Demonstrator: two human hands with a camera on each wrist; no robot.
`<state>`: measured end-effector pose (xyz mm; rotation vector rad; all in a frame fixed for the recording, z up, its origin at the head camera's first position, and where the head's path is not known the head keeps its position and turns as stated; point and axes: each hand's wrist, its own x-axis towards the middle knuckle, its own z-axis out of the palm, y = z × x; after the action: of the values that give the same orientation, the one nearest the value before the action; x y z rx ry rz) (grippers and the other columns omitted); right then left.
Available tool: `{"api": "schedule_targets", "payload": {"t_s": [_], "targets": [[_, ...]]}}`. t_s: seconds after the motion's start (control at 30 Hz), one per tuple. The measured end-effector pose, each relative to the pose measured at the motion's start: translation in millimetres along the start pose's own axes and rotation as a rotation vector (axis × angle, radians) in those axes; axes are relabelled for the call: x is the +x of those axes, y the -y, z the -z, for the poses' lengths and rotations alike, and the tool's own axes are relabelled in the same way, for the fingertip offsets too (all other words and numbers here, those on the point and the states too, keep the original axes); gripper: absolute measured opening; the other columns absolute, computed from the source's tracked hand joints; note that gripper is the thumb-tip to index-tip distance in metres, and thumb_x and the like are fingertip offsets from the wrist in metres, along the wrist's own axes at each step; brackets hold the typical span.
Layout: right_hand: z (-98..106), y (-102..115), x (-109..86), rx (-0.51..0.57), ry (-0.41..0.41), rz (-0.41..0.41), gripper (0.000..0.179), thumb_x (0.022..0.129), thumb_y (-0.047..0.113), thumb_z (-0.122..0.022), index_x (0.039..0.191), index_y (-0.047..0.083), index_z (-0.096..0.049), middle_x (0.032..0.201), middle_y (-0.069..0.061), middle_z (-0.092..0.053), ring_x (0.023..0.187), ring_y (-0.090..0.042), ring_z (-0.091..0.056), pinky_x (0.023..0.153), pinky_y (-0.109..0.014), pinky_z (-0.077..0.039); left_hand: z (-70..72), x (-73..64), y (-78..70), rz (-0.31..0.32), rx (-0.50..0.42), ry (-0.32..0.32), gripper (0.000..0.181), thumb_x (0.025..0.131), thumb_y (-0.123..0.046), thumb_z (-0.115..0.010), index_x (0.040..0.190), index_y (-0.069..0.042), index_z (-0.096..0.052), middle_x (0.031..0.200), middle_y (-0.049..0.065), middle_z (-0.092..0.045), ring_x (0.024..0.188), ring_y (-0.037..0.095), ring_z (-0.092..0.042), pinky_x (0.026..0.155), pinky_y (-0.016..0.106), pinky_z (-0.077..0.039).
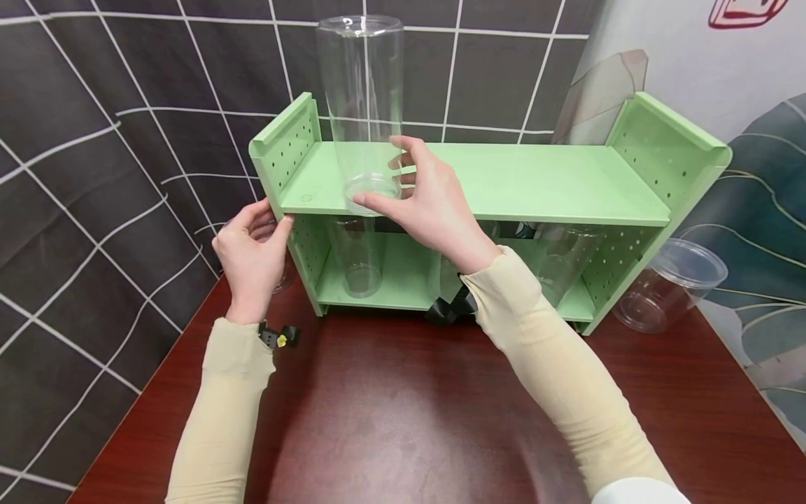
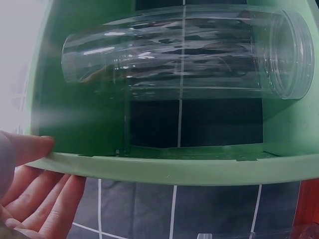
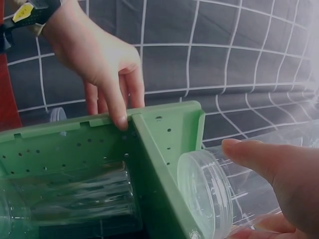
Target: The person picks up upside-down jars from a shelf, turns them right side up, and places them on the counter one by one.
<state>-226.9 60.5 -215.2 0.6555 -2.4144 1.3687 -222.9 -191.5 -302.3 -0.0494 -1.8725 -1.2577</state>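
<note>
A tall clear plastic jar (image 1: 362, 84) stands upright at the left part of the upper board of a green shelf (image 1: 535, 182). My right hand (image 1: 434, 199) holds this jar low down, thumb in front and fingers round its right side. In the right wrist view, the jar's ringed end (image 3: 204, 194) sits right at the board's edge. With thumb and fingers on opposite faces, my left hand (image 1: 252, 255) grips the front edge of the shelf's left side panel (image 2: 174, 169). Below the board, another tall clear jar (image 1: 362, 273) stands on the lower level.
More clear jars stand on the lower level, one at its right (image 1: 563, 262); my right forearm partly hides that level. A wide lidded clear jar (image 1: 670, 287) stands on the red-brown table (image 1: 371, 406), right of the shelf. Dark grid-patterned cloth (image 1: 82, 175) hangs behind and left.
</note>
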Motion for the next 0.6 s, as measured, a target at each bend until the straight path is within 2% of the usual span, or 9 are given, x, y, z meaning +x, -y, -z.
{"api": "schedule_targets", "payload": {"t_s": [0.2,0.33,0.6], "targets": [[6,-2,-7.7,0.013,-0.011,-0.008,0.082,0.080,0.037,-0.088,0.147,0.013,-0.047,0.123,-0.006,-0.061,0.103,-0.018,-0.064,0.092,-0.029,-0.054,-0.4,-0.2,-0.5,-0.008,-0.002,0.000,0.027,0.086,-0.007,-0.080,0.112,-0.001,-0.077,0.100,0.012,-0.076,0.080,0.001,-0.070,0.075,0.018,-0.058],[12,-4,-14.4,0.019,-0.021,-0.010,0.083,0.079,0.040,-0.088,0.147,0.015,-0.047,0.123,-0.005,-0.061,0.102,-0.017,-0.065,0.090,-0.026,-0.054,-0.7,0.1,-0.2,-0.008,-0.004,-0.001,0.027,0.086,-0.007,-0.081,0.112,-0.001,-0.077,0.100,0.012,-0.076,0.079,0.001,-0.069,0.074,0.018,-0.058],[25,-9,-27.8,0.076,-0.077,-0.010,0.082,0.077,0.041,-0.089,0.146,0.018,-0.050,0.120,-0.001,-0.063,0.099,-0.014,-0.066,0.090,-0.027,-0.055,-0.3,-0.7,-2.6,-0.012,-0.006,-0.008,0.029,0.085,-0.007,-0.083,0.113,-0.001,-0.077,0.099,0.010,-0.076,0.077,-0.001,-0.067,0.072,0.016,-0.057]]}}
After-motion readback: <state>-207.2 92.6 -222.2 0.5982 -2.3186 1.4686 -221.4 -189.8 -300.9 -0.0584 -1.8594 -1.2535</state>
